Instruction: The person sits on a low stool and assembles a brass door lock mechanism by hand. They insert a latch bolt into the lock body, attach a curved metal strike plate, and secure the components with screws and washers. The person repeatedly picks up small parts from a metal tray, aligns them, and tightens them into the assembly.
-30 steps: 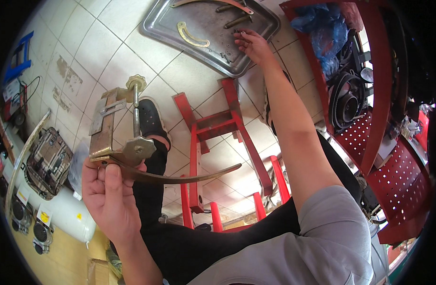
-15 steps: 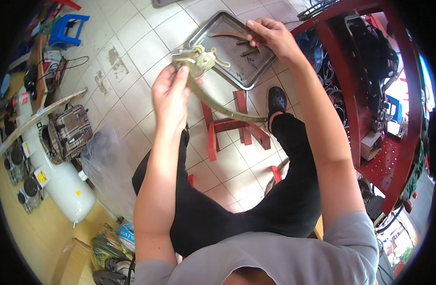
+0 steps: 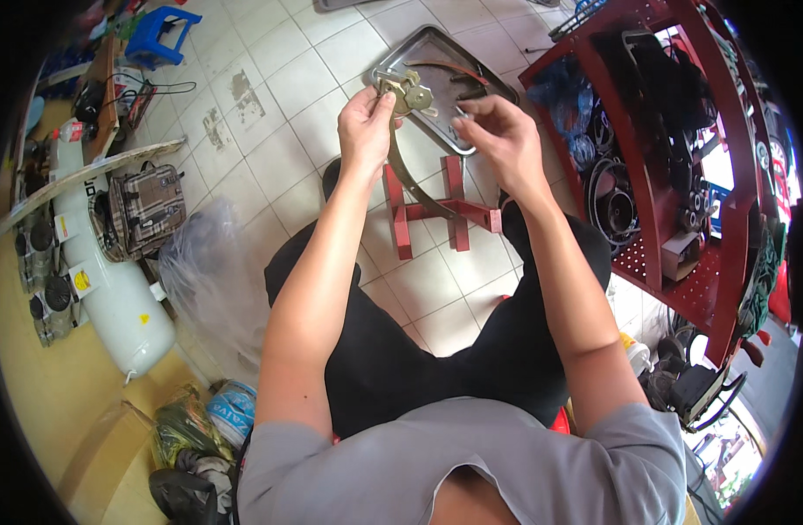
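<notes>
Our right hand (image 3: 506,136), grip unclear, has left the tray's (image 3: 447,94) far edge, so both hands flank the bracket (image 3: 416,96) our left hand (image 3: 364,131) clamps.

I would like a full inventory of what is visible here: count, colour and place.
metal bracket with curved bar: 1, brassy, in left hand
tray: 1, grey, floor ahead
curved strip: 1, coppery, in tray
stand: 1, red, floor centre
stool: 1, blue, far left
tank: 1, white, left
plaid bag: 1, brown, beside tank
plastic bag: 1, clear, left
rack: 1, red, right
clutter: too jumbled to count, mixed colours, both sides
shirt: 1, grey, lower edge
trousers: 1 pair, black, above shirt
left hand: 1, bare, gripping bracket
right hand: 1, bare, near tray
</notes>
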`<state>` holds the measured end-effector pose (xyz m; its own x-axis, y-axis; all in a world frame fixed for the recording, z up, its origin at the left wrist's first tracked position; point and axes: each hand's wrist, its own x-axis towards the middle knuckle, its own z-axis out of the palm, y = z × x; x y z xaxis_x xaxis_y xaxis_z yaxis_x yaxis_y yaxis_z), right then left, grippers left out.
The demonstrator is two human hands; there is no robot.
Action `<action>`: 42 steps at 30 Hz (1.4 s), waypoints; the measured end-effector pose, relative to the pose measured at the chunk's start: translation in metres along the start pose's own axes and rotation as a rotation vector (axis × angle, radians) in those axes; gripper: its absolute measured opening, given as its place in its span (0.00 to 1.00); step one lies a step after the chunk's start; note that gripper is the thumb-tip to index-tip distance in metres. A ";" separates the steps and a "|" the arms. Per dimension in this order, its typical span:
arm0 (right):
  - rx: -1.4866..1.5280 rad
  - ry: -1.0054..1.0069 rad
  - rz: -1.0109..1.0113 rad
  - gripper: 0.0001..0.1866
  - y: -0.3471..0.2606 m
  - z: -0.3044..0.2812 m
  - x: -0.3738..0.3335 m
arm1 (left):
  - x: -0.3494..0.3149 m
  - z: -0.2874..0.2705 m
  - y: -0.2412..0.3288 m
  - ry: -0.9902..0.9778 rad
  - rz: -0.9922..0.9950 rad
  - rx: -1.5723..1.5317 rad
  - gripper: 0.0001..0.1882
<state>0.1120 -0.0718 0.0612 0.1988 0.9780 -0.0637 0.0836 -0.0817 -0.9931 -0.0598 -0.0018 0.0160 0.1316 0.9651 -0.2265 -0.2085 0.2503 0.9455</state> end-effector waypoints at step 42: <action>-0.595 0.173 -0.281 0.12 0.007 -0.006 0.030 | -0.011 0.064 -0.012 -0.113 0.252 0.248 0.13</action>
<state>0.1246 -0.0438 0.0533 0.2406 0.9367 0.2544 0.6677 0.0306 -0.7438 0.0038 -0.0201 0.0218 0.2150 0.9760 0.0344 -0.0084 -0.0333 0.9994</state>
